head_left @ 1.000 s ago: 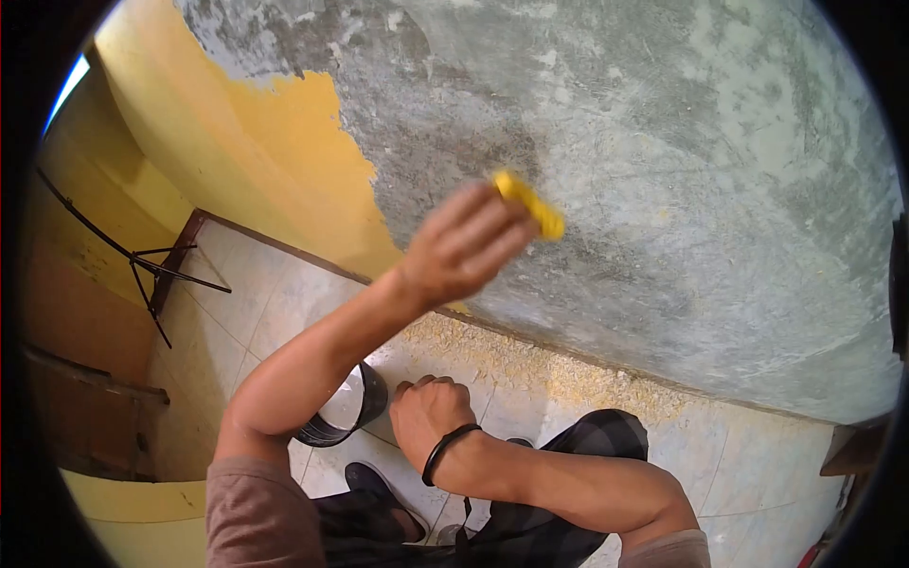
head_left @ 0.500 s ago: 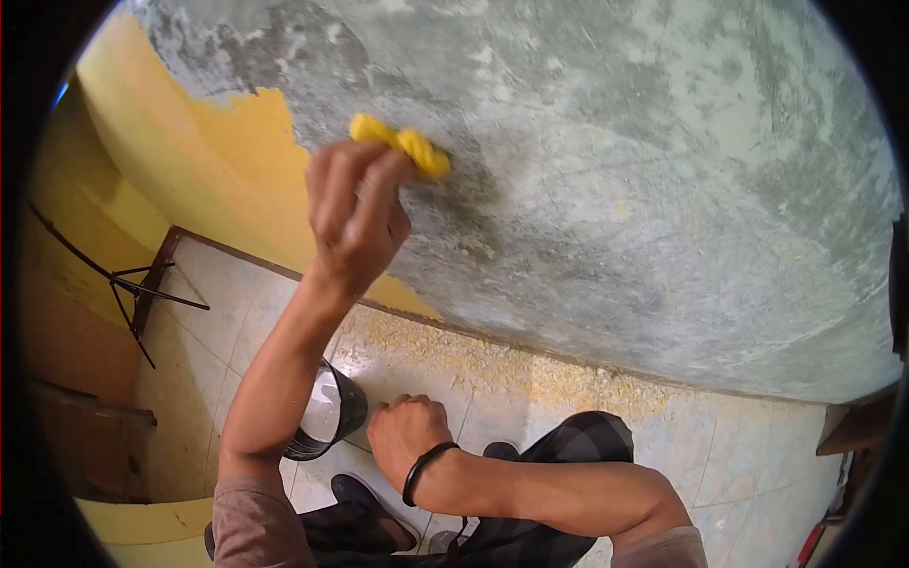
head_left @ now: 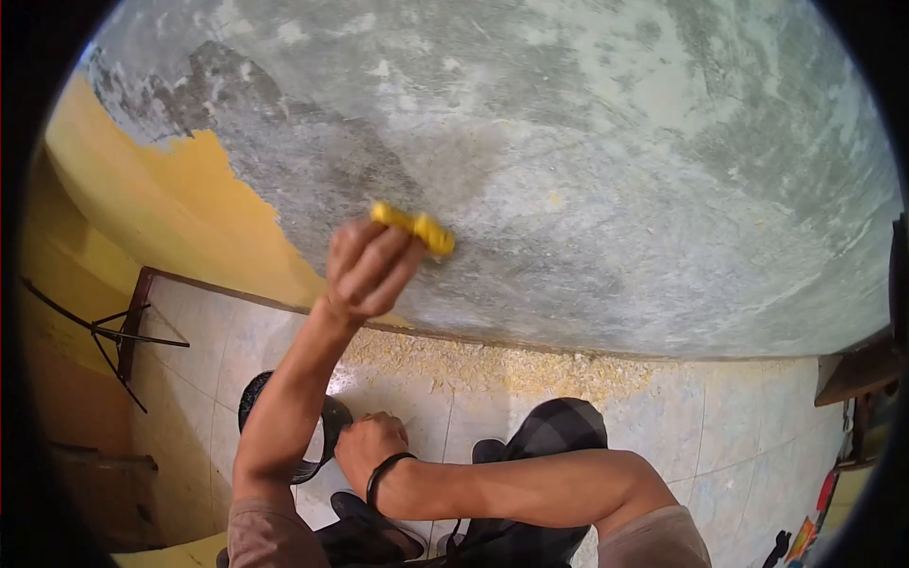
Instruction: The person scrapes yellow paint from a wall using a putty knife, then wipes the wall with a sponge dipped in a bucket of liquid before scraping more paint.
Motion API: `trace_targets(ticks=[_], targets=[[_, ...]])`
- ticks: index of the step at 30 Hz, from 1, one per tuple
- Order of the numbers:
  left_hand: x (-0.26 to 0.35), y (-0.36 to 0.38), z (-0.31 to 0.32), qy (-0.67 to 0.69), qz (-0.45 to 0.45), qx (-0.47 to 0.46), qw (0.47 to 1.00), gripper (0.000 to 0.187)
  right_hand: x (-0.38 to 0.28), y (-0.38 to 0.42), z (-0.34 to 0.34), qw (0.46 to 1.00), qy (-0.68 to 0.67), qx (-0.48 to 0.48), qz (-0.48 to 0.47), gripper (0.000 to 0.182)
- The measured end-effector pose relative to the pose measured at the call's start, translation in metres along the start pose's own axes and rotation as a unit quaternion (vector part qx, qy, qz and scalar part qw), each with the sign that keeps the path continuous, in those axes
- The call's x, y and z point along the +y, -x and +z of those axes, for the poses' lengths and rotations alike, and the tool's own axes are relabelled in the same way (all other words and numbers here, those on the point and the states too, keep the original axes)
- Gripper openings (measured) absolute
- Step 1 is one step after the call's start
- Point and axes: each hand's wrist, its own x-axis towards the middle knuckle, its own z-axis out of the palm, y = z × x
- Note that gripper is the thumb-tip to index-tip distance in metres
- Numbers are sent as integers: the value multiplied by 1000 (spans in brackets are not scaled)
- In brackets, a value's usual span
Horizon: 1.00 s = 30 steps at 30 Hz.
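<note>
My left hand [head_left: 375, 268] is closed on a lumpy yellow sponge-like piece [head_left: 414, 227], holding it at the lower part of a grey, patchy wall [head_left: 606, 189]. The piece narrows in its middle; a finger hides part of its lower side. Below, my right hand [head_left: 372, 450], a black band on its wrist, is curled closed by the rim of a dark bucket [head_left: 336, 417]. Whether it grips the rim or anything else is hidden. Something pale shows inside the bucket, which my left forearm partly covers.
Yellow paint [head_left: 180, 180] covers the wall at the left, with a ragged edge. Paint flakes [head_left: 502, 369] lie on the tiles along the wall's foot. A thin black metal stand [head_left: 118, 331] is at the left, a brown wooden piece [head_left: 857, 369] at the right.
My left hand has moved the yellow piece right and down along the wall. The view has shifted, and my right hand appears closer to the bucket.
</note>
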Motion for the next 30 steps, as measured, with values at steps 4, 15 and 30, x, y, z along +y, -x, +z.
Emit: trace_targets(ticks=[4, 15, 30], targets=[[-20, -111, 12, 33, 35, 101, 994, 23, -1, -20, 11, 995, 38, -92, -15, 14], [89, 6, 43, 165, 223, -259, 925, 13, 1, -8, 10, 997, 69, -21, 29, 11], [130, -53, 80, 206, 222, -154, 941, 12, 0, -9, 11, 999, -5, -21, 44, 25]])
